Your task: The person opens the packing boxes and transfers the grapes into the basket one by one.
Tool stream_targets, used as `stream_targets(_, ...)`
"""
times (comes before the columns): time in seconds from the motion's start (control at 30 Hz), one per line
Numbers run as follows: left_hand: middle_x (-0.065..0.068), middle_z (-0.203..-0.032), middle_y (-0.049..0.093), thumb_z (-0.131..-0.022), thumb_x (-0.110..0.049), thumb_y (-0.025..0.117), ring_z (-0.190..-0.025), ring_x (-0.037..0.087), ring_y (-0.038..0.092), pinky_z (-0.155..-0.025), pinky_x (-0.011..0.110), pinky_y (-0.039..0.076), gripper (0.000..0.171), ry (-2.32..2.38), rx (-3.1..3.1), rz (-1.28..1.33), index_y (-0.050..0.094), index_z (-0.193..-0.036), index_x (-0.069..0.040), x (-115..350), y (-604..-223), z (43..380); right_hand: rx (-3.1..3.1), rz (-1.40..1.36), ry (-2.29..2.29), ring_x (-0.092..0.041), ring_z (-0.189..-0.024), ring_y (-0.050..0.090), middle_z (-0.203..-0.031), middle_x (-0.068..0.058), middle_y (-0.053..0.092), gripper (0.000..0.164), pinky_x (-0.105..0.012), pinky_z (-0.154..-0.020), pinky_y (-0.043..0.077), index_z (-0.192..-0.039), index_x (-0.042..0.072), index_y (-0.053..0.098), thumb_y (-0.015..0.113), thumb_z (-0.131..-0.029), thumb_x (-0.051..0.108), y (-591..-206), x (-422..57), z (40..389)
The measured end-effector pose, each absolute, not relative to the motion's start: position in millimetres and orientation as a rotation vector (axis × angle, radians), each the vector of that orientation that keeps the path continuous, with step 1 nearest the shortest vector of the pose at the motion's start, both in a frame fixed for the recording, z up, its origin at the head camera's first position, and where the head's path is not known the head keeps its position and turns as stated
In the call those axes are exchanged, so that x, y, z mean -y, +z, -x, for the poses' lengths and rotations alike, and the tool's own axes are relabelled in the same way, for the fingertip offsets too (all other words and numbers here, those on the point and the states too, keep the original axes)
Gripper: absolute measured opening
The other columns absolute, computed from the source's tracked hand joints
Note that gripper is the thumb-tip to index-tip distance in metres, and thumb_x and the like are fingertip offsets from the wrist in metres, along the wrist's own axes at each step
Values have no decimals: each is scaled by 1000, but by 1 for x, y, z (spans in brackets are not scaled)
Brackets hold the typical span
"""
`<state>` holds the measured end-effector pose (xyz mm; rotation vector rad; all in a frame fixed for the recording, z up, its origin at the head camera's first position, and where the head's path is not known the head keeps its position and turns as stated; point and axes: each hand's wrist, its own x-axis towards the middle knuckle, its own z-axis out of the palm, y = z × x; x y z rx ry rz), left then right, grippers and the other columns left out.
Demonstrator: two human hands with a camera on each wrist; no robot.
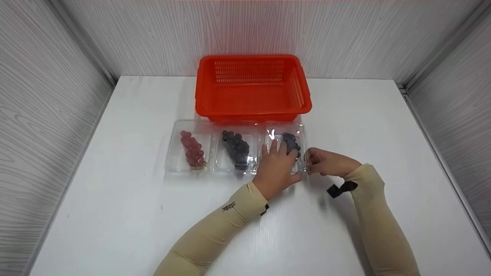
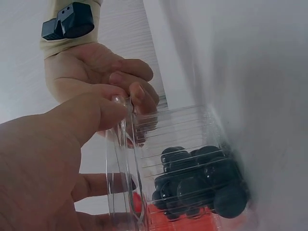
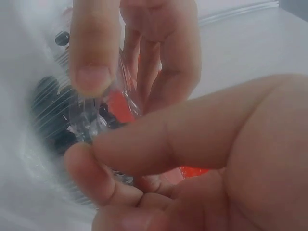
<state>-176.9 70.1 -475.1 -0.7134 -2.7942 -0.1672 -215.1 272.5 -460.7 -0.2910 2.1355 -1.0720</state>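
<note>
Three clear plastic boxes stand in a row. The right-hand clear plastic box (image 1: 282, 125) contains a dark grape bunch (image 1: 290, 141), also visible through the ridged wall in the left wrist view. Across its lid lies my left hand (image 1: 277, 168), fingers spread and fairly straight, thumb at the near edge. My right hand (image 1: 332, 163) pinches the rim at the box's right side. In the right wrist view, thumb and forefinger close on the plastic rim (image 3: 89, 118), with a left-hand finger right above. The left hand covers part of the grapes.
Beside it, the middle box (image 1: 216, 163) holds dark grapes (image 1: 236, 147), and the left box (image 1: 172, 153) holds red grapes (image 1: 193, 149). Directly behind the row stands a red plastic basket (image 1: 249, 113). Patterned panels enclose the white table (image 1: 115, 214) at the back and sides.
</note>
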Motion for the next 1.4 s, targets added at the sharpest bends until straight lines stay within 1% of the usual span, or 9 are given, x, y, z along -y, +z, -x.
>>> stream_targets(0.13, 12, -129, 51, -80, -53, 64, -130, 38, 38, -103, 63, 29, 57, -153, 2762, 777, 53, -126, -22, -72, -477, 178, -2131, 279, -1091, -22, -69, 44, -80, -7, 52, 31, -29, -59, 37, -115, 3, 45, 58, -88, 11, -460, -275, 215)
stream_targets(0.23, 8, -121, 53, -81, -43, 65, -126, 31, 42, -107, 58, 25, 53, -129, 2671, 895, 54, -129, -23, -74, -479, 180, -2123, 277, -1098, -18, -60, 41, -73, -7, 48, 28, -28, -56, 37, -112, 3, 45, 57, -88, 8, -460, -275, 216)
stream_targets(0.37, 4, -111, 55, -83, -39, 65, -110, 24, 51, -105, 45, 32, 50, -114, 2582, 983, 55, -129, -22, -77, -481, 181, -2138, 260, -1074, -18, -58, 42, -70, -5, 48, 26, -29, -58, 38, -110, 7, 46, 57, -88, 11, -461, -274, 215)
stream_targets(0.47, 3, -113, 55, -83, -44, 67, -110, 23, 52, -101, 41, 37, 50, -139, 2600, 979, 54, -126, -22, -80, -480, 180, -2144, 249, -1070, -19, -56, 41, -67, -5, 47, 25, -30, -60, 38, -109, 7, 46, 57, -88, 12, -462, -273, 215)
stream_targets(0.53, 2, -114, 56, -84, -44, 67, -112, 22, 51, -99, 41, 39, 47, -162, 2604, 969, 55, -123, -22, -83, -480, 179, -2147, 244, -1071, -19, -55, 41, -65, -5, 46, 24, -30, -61, 38, -108, 7, 45, 57, -88, 12, -461, -272, 214)
stream_targets(0.77, 1, -109, 60, -90, -35, 62, -109, 21, 54, -94, 48, 43, 22, -198, 2606, 939, 66, -107, -22, -89, -477, 176, -2134, 233, -1110, -17, -55, 39, -64, -3, 43, 24, -29, -59, 36, -108, 7, 45, 56, -88, 13, -460, -269, 213)
stream_targets(0.9, 2, -105, 60, -91, -32, 62, -108, 22, 54, -94, 53, 42, 19, -265, 2658, 926, 67, -106, -22, -90, -474, 174, -2114, 220, -1136, -17, -55, 38, -64, -3, 42, 24, -29, -58, 35, -108, 7, 44, 56, -88, 12, -461, -268, 213)
stream_targets(1.13, 3, -106, 58, -90, -29, 61, -107, 23, 53, -95, 56, 40, 21, -281, 2736, 911, 66, -109, -22, -92, -469, 171, -2104, 206, -1142, -19, -58, 37, -65, -3, 41, 23, -31, -61, 34, -105, 7, 45, 58, -87, 14, -462, -266, 214)
stream_targets(1.4, 2, -99, 59, -85, -27, 62, -99, 21, 56, -89, 48, 45, 24, -233, 2714, 867, 65, -107, -19, -93, -464, 172, -2139, 278, -1118, -17, -56, 37, -64, -2, 42, 16, -29, -57, 34, -101, 6, 43, 51, -87, 7, -461, -261, 215)
